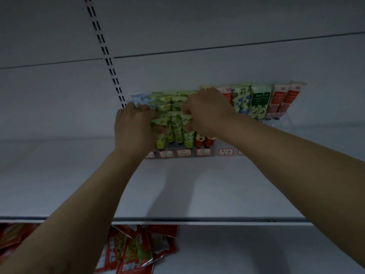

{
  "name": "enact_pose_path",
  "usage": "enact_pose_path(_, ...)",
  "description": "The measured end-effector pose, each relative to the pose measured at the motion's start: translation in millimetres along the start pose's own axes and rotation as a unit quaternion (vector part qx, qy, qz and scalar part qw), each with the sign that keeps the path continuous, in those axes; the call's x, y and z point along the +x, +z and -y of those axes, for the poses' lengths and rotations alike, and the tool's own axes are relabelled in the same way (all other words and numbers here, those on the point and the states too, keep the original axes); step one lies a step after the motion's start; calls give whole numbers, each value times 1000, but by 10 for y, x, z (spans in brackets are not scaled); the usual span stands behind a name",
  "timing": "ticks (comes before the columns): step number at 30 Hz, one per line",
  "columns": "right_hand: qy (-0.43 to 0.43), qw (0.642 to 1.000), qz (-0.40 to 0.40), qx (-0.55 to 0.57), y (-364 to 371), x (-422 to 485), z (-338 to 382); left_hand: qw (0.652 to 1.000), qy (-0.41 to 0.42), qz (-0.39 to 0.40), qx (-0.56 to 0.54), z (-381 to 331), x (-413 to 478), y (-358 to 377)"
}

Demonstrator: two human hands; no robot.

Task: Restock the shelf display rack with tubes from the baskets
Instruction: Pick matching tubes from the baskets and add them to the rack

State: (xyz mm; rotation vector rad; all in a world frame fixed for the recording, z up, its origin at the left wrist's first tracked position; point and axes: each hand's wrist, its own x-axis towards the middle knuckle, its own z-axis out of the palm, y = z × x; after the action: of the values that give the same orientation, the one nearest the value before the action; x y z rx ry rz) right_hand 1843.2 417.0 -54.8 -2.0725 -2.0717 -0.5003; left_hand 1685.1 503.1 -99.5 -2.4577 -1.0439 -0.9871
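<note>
1. A pale back panel [197,26] fills the upper view. A slotted upright [104,50] runs down it on a slant to the rack's left end.
2. A white shelf [197,184] spans the whole width, and both bare forearms reach up over its front edge.
3. Below it is a lower shelf [256,250], where red packets [138,250] lie in a loose heap at the left.
4. The clear display rack [284,120] stands at the back of the white shelf against the panel. Its columns of tubes stand upright, caps down.
5. The rack's right half holds blue-flowered tubes [241,99], then white-and-green tubes [260,101], then red tubes [284,99] at the far end.
6. The green tubes [177,127] fill the columns left of centre, packed in rows one behind another, with both hands on them.
7. Light blue tubes [138,99] sit at the rack's left end, partly behind the left hand.
8. Orange-red tubes [204,140] show in the front row, just under the right wrist.
9. The right grip [207,111] is closed, with curled fingers pinching the flat tops of the green tubes from the right.
10. The left grip [136,127] is clamped on the green tubes from the left, fingers curled over their tops and thumb pressed to a front tube.
11. Small red-bordered price labels [183,152] line the rack's front lip; their writing is too blurred to read.
</note>
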Motion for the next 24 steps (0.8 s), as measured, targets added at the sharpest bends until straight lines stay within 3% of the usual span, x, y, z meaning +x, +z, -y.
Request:
enact_pose_path(7, 3, 1000, -4, -14, 49, 8, 18, 999, -44, -9, -20, 25, 30, 62)
enact_pose_path(14, 17, 999, -3, -37, 86, 45, 65, 997, -74, 29, -7, -11, 45, 41)
enact_pose_path(24, 21, 999, -7, -48, 129, 57, 142, 995, -76, 61, 3, -83, 47, -50)
